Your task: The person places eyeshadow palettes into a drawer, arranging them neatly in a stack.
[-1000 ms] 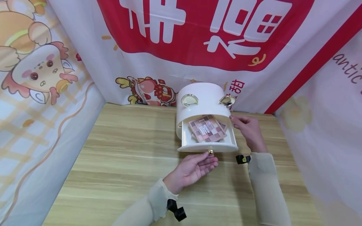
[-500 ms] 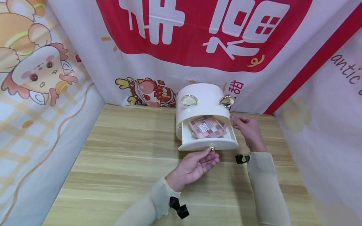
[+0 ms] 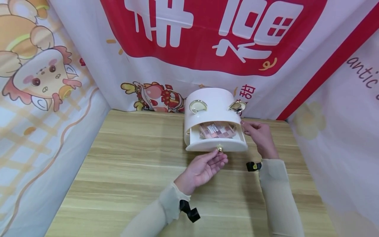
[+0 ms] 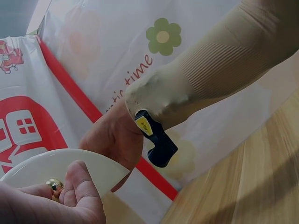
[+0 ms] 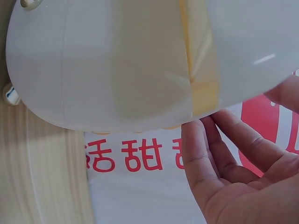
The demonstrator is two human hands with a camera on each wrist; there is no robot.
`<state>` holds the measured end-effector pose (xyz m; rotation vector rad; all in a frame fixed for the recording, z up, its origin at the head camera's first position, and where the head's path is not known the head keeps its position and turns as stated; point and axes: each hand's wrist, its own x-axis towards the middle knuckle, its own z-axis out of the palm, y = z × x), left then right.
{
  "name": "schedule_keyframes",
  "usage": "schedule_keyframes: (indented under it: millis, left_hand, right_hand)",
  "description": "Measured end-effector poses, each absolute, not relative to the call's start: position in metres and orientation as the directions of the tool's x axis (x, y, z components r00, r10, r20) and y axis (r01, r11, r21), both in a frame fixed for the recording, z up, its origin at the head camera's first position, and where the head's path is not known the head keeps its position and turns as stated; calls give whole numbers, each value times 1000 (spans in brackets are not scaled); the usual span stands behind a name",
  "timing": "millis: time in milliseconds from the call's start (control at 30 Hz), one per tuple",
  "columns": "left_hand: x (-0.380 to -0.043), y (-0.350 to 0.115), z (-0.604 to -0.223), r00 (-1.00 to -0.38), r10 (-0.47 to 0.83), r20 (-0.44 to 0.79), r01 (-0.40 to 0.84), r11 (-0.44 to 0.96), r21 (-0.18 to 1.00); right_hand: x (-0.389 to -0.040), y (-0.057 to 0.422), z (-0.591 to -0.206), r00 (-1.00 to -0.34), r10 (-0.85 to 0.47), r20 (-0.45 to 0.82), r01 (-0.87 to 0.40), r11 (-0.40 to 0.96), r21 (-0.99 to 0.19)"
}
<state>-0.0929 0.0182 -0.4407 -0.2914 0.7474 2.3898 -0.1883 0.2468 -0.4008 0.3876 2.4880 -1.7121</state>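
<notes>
A white rounded box with two gold-rimmed round ornaments stands on the table against the back cloth. Its drawer is partly pulled out, and eyeshadow palettes lie inside, their far part hidden under the box's front. With thumb and fingers, my left hand pinches the small gold knob at the drawer's front. My right hand holds the box's right side near the front. Seen from the right wrist, fingertips meet the box's edge, with the thumb apart from them.
A wood-grain table spreads to the left and in front of the box. Printed cloths enclose it: a red and white one behind, a cartoon one at left and a pale one at right.
The drawer has slid inward, away from the person, with my left hand on its knob moving along. Less of the palettes shows now. My right hand has stayed at the box's side.
</notes>
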Motion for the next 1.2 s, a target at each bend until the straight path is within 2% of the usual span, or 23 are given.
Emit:
schedule_keyframes:
  millis: [933, 1200]
  left_hand:
    - [-138, 33, -434, -835, 343, -431, -513, -768, 384]
    - [-148, 36, -434, -837, 323, -442, -500, -781, 375]
  right_hand:
    - [-191, 248, -402, -974, 141, -179, 214, 303, -929]
    - [-190, 249, -401, -963, 155, -221, 261, 323, -910]
